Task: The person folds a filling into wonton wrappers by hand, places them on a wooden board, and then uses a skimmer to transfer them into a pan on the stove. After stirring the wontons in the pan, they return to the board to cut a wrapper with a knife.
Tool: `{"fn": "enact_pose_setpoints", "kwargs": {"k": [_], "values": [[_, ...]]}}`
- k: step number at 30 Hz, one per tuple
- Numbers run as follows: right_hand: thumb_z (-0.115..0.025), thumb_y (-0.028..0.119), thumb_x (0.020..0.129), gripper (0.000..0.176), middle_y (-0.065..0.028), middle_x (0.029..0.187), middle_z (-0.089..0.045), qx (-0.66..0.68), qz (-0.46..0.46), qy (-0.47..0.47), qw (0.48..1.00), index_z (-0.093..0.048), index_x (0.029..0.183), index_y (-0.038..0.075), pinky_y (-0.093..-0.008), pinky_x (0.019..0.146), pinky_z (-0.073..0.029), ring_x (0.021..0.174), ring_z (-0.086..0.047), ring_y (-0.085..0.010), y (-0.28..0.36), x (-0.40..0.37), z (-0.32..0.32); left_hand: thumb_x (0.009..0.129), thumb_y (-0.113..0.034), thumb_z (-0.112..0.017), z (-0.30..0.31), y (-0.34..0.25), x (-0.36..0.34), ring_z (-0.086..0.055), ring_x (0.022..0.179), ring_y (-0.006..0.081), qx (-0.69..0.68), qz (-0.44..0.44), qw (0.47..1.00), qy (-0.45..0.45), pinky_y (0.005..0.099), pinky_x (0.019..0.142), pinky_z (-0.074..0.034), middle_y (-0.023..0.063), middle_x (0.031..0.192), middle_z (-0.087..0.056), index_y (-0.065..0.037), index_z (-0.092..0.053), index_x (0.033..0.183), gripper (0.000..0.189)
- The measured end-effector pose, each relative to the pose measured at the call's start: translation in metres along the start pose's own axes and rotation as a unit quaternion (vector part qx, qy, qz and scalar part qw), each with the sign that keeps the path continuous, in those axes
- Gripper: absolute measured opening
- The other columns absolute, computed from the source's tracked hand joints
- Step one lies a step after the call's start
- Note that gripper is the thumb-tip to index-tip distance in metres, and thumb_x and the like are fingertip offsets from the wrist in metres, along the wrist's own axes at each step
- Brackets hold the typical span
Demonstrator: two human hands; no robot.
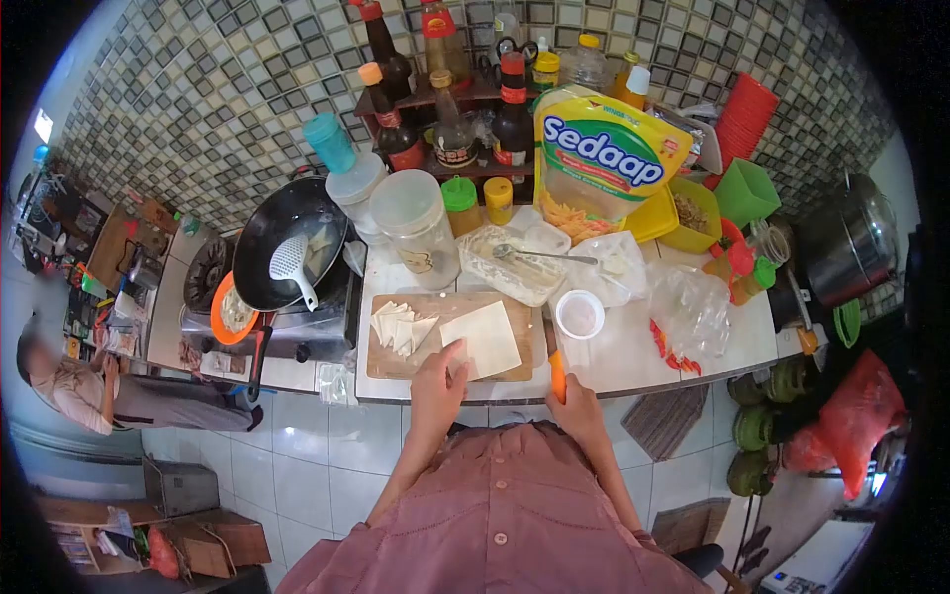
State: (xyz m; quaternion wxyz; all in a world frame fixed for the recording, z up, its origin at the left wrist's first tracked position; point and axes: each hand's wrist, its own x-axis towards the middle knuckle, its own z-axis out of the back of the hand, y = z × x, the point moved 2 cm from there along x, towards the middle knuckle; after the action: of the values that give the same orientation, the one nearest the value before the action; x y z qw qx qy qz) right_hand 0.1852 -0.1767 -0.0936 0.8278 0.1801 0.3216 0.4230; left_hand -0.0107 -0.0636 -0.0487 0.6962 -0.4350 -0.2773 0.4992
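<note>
A square white dough sheet [482,340] lies flat on the wooden cutting board [396,367]. My left hand [435,388] rests at the sheet's lower left, its fingers apart and touching the edge. Left of the sheet, several cut white dough triangles [399,328] overlap in a fan. My right hand [579,408], just right of the board, is closed around an orange knife [557,376] that points up and away from me; its full shape is hard to make out. Beyond it stands a small white tub [580,315].
Behind the board sit a floury tray [495,278] with a spoon [544,255], clear jars [408,213] and a Sedaap bag [599,163]. A wok [287,243] with a skimmer [290,262] is left. Red chillies [673,351] lie right. Another person [89,386] stands far left.
</note>
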Motion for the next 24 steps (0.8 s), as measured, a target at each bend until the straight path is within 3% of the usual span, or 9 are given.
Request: {"fn": "enact_pose_setpoints", "kwargs": {"k": [1, 2, 4, 7, 8, 10, 11, 13, 24], "values": [[-0.052, 0.032, 0.079, 0.035, -0.0249, 0.083, -0.060, 0.003, 0.011, -0.009, 1.000, -0.047, 0.093, 0.000, -0.0493, 0.071, -0.044, 0.082, -0.057, -0.0419, -0.003, 0.001, -0.003, 0.079, -0.013, -0.061, 0.003, -0.003, -0.001, -0.051, 0.061, 0.0178, 0.141, -0.053, 0.989, -0.014, 0.0330, 0.059, -0.048, 0.0075, 0.076, -0.052, -0.011, -0.054, 0.117, 0.038], [-0.052, 0.033, 0.080, 0.035, -0.0249, 0.082, -0.060, 0.006, 0.022, -0.018, 1.000, -0.048, 0.091, 0.000, -0.0495, 0.070, -0.044, 0.080, -0.057, -0.0427, -0.004, 0.002, -0.003, 0.079, -0.013, -0.061, 0.005, -0.002, -0.002, -0.051, 0.061, 0.0178, 0.141, -0.051, 0.989, -0.016, 0.0330, 0.059, -0.048, 0.0075, 0.076, -0.052, -0.011, -0.054, 0.117, 0.038], [-0.051, 0.034, 0.082, 0.035, -0.0251, 0.080, -0.060, 0.036, 0.008, -0.011, 0.999, -0.048, 0.090, 0.000, -0.0496, 0.070, -0.044, 0.079, -0.057, -0.0431, -0.003, 0.004, -0.001, 0.078, -0.024, -0.061, 0.005, -0.002, -0.005, -0.053, 0.082, 0.0302, 0.260, -0.061, 0.964, -0.012, 0.0403, 0.072, -0.044, 0.0139, 0.109, -0.051, -0.017, -0.054, 0.117, 0.041], [-0.049, 0.035, 0.084, 0.035, -0.0254, 0.077, -0.060, 0.079, -0.002, -0.010, 0.997, -0.048, 0.088, 0.000, -0.0496, 0.069, -0.044, 0.077, -0.057, -0.0436, 0.001, 0.004, 0.000, 0.078, -0.029, -0.061, 0.002, -0.012, -0.007, -0.044, 0.109, 0.0317, 0.335, -0.133, 0.933, -0.025, 0.0484, 0.087, -0.037, 0.0130, 0.125, -0.042, -0.018, -0.050, 0.122, 0.047], [-0.048, 0.035, 0.085, 0.035, -0.0254, 0.075, -0.060, 0.091, 0.003, -0.017, 0.996, -0.048, 0.086, 0.000, -0.0494, 0.068, -0.044, 0.076, -0.057, -0.0437, 0.002, 0.004, 0.001, 0.078, -0.029, -0.061, -0.001, -0.010, -0.006, -0.044, 0.109, 0.0317, 0.334, -0.133, 0.933, -0.025, 0.0484, 0.087, -0.037, 0.0130, 0.125, -0.042, -0.018, -0.050, 0.122, 0.047], [-0.047, 0.034, 0.085, 0.034, -0.0257, 0.073, -0.059, 0.072, 0.018, -0.041, 0.996, -0.047, 0.087, 0.000, -0.0499, 0.066, -0.044, 0.074, -0.058, -0.0439, 0.006, 0.000, 0.004, 0.079, -0.036, -0.058, -0.010, -0.002, -0.006, -0.032, 0.124, 0.0316, 0.405, -0.175, 0.897, -0.005, 0.0594, 0.096, -0.024, 0.0112, 0.137, -0.032, -0.015, -0.042, 0.129, 0.056], [-0.046, 0.033, 0.086, 0.033, -0.0260, 0.072, -0.059, 0.053, 0.034, -0.066, 0.996, -0.047, 0.087, 0.000, -0.0503, 0.064, -0.045, 0.071, -0.058, -0.0441, 0.008, -0.002, 0.005, 0.079, -0.036, -0.058, -0.013, 0.000, -0.006, -0.032, 0.124, 0.0316, 0.405, -0.175, 0.898, -0.005, 0.0594, 0.096, -0.024, 0.0112, 0.137, -0.032, -0.015, -0.042, 0.129, 0.056], [-0.046, 0.032, 0.087, 0.032, -0.0260, 0.071, -0.059, 0.043, 0.032, -0.071, 0.996, -0.045, 0.088, 0.000, -0.0513, 0.062, -0.044, 0.069, -0.057, -0.0444, 0.009, -0.006, 0.005, 0.084, -0.044, -0.050, -0.020, 0.004, -0.007, -0.022, 0.132, 0.0296, 0.415, -0.134, 0.899, 0.029, 0.0664, 0.097, -0.009, 0.0110, 0.145, -0.020, -0.014, -0.031, 0.136, 0.062], [-0.044, 0.032, 0.088, 0.031, -0.0254, 0.068, -0.058, 0.019, 0.031, -0.057, 0.998, -0.039, 0.094, 0.002, -0.0537, 0.059, -0.043, 0.065, -0.057, -0.0443, 0.005, -0.018, 0.004, 0.085, -0.042, -0.049, -0.040, -0.003, 0.007, -0.033, 0.127, 0.0257, 0.428, -0.173, 0.886, -0.046, 0.0611, 0.099, -0.016, 0.0153, 0.138, -0.033, 0.000, -0.036, 0.130, 0.063]]}}
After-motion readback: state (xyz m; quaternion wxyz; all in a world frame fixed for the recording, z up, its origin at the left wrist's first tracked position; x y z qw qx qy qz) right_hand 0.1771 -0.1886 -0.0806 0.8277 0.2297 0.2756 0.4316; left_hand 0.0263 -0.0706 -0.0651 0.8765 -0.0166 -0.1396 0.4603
